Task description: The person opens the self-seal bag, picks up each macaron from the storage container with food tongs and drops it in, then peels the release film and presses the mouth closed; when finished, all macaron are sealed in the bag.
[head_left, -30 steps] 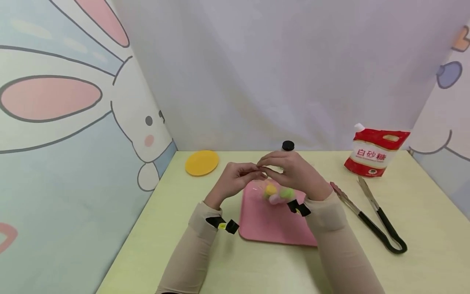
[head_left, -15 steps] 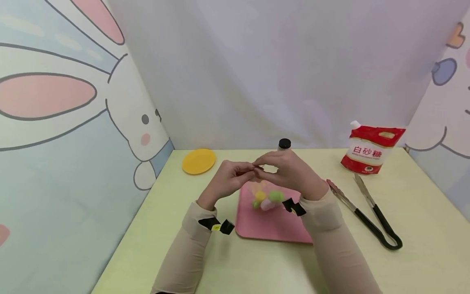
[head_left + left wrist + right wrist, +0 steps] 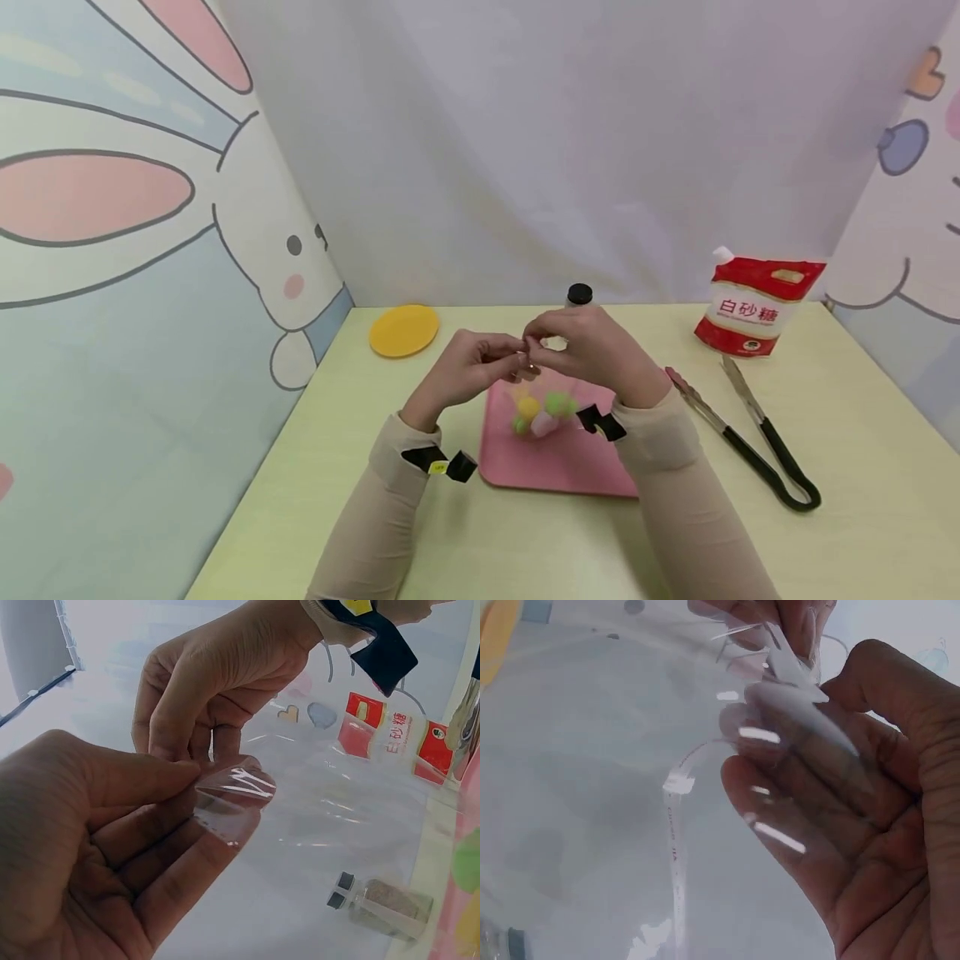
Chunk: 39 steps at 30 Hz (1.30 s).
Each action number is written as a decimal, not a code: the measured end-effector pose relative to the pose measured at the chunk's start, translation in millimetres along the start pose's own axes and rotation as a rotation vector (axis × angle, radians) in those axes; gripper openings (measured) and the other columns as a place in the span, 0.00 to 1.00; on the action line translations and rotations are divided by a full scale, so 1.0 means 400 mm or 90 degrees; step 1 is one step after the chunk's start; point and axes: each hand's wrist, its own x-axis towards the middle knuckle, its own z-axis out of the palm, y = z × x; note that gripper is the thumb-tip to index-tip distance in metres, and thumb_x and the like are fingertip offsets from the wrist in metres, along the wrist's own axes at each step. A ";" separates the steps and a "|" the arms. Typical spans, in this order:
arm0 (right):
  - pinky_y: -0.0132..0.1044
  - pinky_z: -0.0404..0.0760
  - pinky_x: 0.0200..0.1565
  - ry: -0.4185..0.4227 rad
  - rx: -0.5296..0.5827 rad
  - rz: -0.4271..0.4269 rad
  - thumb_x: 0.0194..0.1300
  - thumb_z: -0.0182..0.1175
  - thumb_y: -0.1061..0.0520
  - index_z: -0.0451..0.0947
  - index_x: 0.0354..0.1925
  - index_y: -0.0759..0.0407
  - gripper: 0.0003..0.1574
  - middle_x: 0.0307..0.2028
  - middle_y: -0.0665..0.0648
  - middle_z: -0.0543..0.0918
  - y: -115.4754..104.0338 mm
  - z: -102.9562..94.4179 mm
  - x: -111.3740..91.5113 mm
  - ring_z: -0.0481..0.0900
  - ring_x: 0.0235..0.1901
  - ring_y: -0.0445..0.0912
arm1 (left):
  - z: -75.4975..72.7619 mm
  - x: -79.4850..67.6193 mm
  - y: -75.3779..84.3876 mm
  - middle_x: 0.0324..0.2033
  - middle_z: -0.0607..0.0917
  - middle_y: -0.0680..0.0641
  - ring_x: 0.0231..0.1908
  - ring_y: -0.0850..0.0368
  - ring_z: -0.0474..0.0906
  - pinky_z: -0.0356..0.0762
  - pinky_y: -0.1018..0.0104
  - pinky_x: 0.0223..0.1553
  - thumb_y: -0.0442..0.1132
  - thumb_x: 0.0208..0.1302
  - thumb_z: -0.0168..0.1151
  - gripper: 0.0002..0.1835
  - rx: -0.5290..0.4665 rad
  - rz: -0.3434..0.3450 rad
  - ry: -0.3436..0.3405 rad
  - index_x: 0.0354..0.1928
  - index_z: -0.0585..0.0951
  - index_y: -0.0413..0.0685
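Note:
Both hands meet above a pink tray (image 3: 558,467) and pinch the upper edge of a clear plastic bag (image 3: 236,795). My left hand (image 3: 472,362) holds it between thumb and fingers. From the right, my right hand (image 3: 581,346) pinches it, thumb against index finger. A narrow printed strip (image 3: 676,847) runs along the bag in the right wrist view. Below the hands show several small soft-coloured pieces: a yellow piece (image 3: 528,407), a green piece (image 3: 558,404) and a pale lilac piece (image 3: 543,424). They seem to hang in the bag, though its outline is hard to see.
Behind the hands stands a black-capped bottle (image 3: 390,904) of brownish grains. A yellow plate (image 3: 403,331) lies at the back left. At the right are black-handled tongs (image 3: 772,467) and a red-and-white sugar pouch (image 3: 759,304). Walls enclose the back and sides.
The coloured pieces have shifted left and nearer over the tray. The pinching fingers have moved slightly along the bag's edge. The whole view has drifted a little.

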 end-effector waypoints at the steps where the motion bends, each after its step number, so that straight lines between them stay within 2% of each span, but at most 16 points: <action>1: 0.32 0.80 0.29 0.011 -0.004 -0.003 0.54 0.74 0.67 0.84 0.38 0.59 0.12 0.34 0.50 0.87 0.001 -0.003 0.000 0.82 0.30 0.38 | -0.002 0.003 -0.001 0.37 0.90 0.44 0.37 0.49 0.89 0.87 0.57 0.38 0.32 0.72 0.61 0.10 -0.009 -0.008 0.002 0.50 0.85 0.36; 3: 0.34 0.81 0.32 0.037 -0.001 -0.013 0.53 0.73 0.69 0.84 0.39 0.61 0.14 0.36 0.52 0.86 0.003 -0.010 0.000 0.83 0.34 0.42 | -0.006 0.008 -0.003 0.38 0.90 0.44 0.38 0.45 0.88 0.87 0.56 0.38 0.32 0.71 0.61 0.11 -0.021 -0.021 0.011 0.50 0.85 0.35; 5: 0.35 0.81 0.32 0.050 0.019 -0.028 0.52 0.72 0.71 0.84 0.39 0.61 0.15 0.37 0.53 0.85 0.004 -0.015 0.002 0.83 0.36 0.44 | -0.009 0.009 -0.007 0.38 0.90 0.43 0.38 0.45 0.88 0.87 0.55 0.38 0.33 0.71 0.62 0.11 -0.027 -0.030 0.021 0.50 0.85 0.36; 11: 0.38 0.81 0.32 -0.007 0.101 -0.045 0.53 0.73 0.71 0.85 0.39 0.60 0.15 0.38 0.52 0.85 0.006 -0.007 0.003 0.82 0.36 0.46 | -0.005 -0.003 -0.016 0.38 0.90 0.41 0.38 0.47 0.88 0.87 0.55 0.38 0.32 0.71 0.61 0.09 -0.035 -0.030 0.034 0.48 0.86 0.36; 16: 0.33 0.82 0.36 -0.014 0.093 -0.051 0.51 0.75 0.70 0.87 0.39 0.60 0.15 0.38 0.52 0.87 0.011 0.000 -0.003 0.85 0.36 0.46 | 0.000 -0.003 -0.017 0.37 0.90 0.42 0.38 0.40 0.88 0.87 0.56 0.37 0.32 0.71 0.61 0.08 -0.030 -0.010 0.027 0.45 0.86 0.35; 20: 0.30 0.82 0.36 -0.017 0.084 -0.051 0.51 0.75 0.69 0.88 0.39 0.60 0.14 0.37 0.52 0.87 0.012 -0.001 -0.004 0.85 0.36 0.43 | -0.001 -0.002 -0.014 0.36 0.90 0.43 0.37 0.37 0.87 0.87 0.56 0.36 0.31 0.72 0.60 0.08 -0.030 -0.011 0.021 0.45 0.86 0.35; 27: 0.32 0.80 0.32 0.013 0.048 -0.017 0.54 0.70 0.71 0.86 0.35 0.60 0.11 0.34 0.51 0.86 0.016 -0.012 0.005 0.83 0.33 0.41 | -0.007 0.005 -0.011 0.38 0.90 0.43 0.37 0.45 0.89 0.87 0.55 0.37 0.33 0.71 0.62 0.12 -0.031 -0.006 0.024 0.51 0.85 0.35; 30: 0.32 0.80 0.32 0.029 0.047 -0.019 0.53 0.70 0.72 0.85 0.35 0.61 0.12 0.35 0.52 0.86 0.015 -0.017 0.006 0.83 0.33 0.44 | -0.009 0.006 -0.014 0.38 0.90 0.43 0.38 0.43 0.88 0.87 0.54 0.37 0.34 0.72 0.61 0.12 -0.036 -0.008 0.025 0.52 0.85 0.37; 33: 0.32 0.79 0.33 0.018 0.074 -0.031 0.52 0.72 0.73 0.85 0.37 0.61 0.14 0.37 0.53 0.85 0.014 -0.015 0.008 0.82 0.35 0.45 | -0.011 0.004 -0.020 0.38 0.90 0.43 0.38 0.41 0.88 0.87 0.54 0.36 0.34 0.72 0.61 0.11 -0.037 -0.016 0.035 0.51 0.86 0.38; 36: 0.33 0.77 0.33 0.017 0.082 -0.035 0.52 0.73 0.72 0.84 0.37 0.60 0.15 0.38 0.53 0.83 0.013 -0.012 0.008 0.79 0.34 0.44 | -0.014 0.003 -0.025 0.37 0.90 0.44 0.38 0.39 0.87 0.87 0.54 0.36 0.36 0.73 0.61 0.12 -0.043 -0.027 0.045 0.51 0.86 0.39; 39: 0.33 0.76 0.32 0.037 0.073 -0.030 0.51 0.74 0.72 0.82 0.37 0.60 0.16 0.37 0.53 0.81 0.011 -0.013 0.007 0.75 0.32 0.41 | -0.015 0.004 -0.027 0.37 0.90 0.44 0.38 0.41 0.88 0.87 0.53 0.36 0.38 0.73 0.60 0.13 -0.044 -0.038 0.051 0.52 0.86 0.39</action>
